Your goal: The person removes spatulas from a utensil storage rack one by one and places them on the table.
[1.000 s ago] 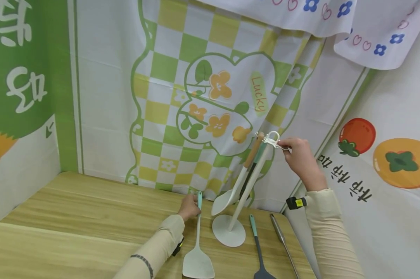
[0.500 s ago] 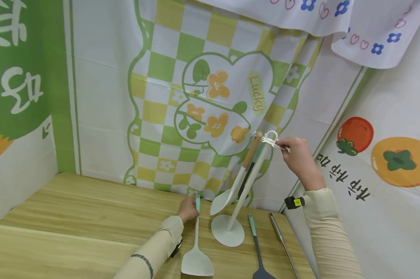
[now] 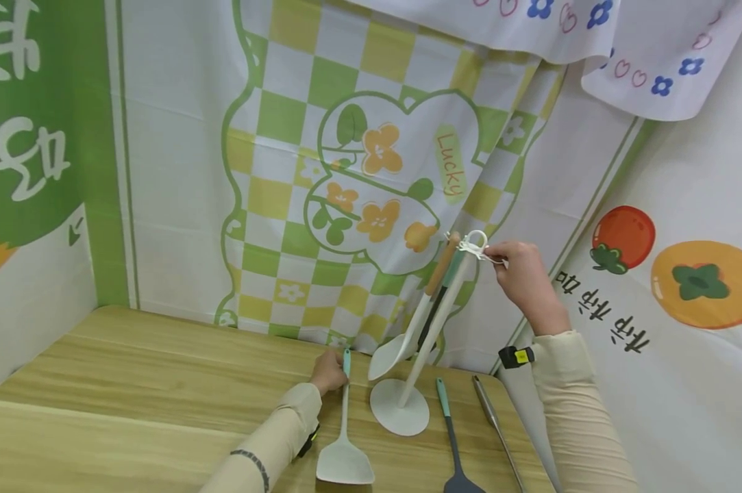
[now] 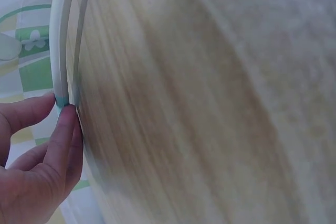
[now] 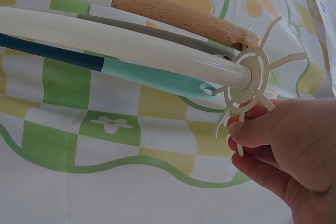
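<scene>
Two hands are at work: the left hand pinches the mint end of a white turner between thumb and fingers, and the right hand grips one prong of the hook ring at the top of a white stand. The turner is just left of the stand's round base, blade toward the near side, handle toward the far edge; whether it is fully resting on the wood I cannot tell. From the ring hang a wooden-handled white spoon, a mint-handled utensil and a grey-handled one, close beside the pole. Right of the base, on the table, lie a dark spatula with a mint handle and, farther right, a metal-handled utensil. Beyond the far edge hangs a green-and-yellow checked cloth.
</scene>
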The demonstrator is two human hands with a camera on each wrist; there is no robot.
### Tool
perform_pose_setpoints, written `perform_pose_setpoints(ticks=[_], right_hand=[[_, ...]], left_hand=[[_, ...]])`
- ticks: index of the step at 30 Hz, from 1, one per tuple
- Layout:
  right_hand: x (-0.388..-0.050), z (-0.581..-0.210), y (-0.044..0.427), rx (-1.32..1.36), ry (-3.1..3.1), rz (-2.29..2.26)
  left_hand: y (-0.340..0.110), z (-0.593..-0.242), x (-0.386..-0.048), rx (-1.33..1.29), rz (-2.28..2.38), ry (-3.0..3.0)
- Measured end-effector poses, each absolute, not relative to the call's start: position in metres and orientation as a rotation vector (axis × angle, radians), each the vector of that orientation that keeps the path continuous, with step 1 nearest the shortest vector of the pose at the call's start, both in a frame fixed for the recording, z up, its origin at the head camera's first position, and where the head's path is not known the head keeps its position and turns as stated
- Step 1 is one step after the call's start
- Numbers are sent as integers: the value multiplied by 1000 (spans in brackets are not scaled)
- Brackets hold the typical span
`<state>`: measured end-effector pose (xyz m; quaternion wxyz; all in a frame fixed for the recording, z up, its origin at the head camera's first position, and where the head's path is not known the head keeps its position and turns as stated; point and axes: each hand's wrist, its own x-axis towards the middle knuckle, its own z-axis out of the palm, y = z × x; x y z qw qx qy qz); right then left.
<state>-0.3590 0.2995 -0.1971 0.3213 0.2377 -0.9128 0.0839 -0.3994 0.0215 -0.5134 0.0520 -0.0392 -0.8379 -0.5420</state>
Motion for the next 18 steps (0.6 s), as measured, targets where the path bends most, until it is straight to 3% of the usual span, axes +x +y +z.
perform_pose_setpoints(ticks=[18], right_hand=[[-361, -199, 300, 632, -2383, 272]], left_hand=[[13, -511, -404, -234, -1605, -2525]])
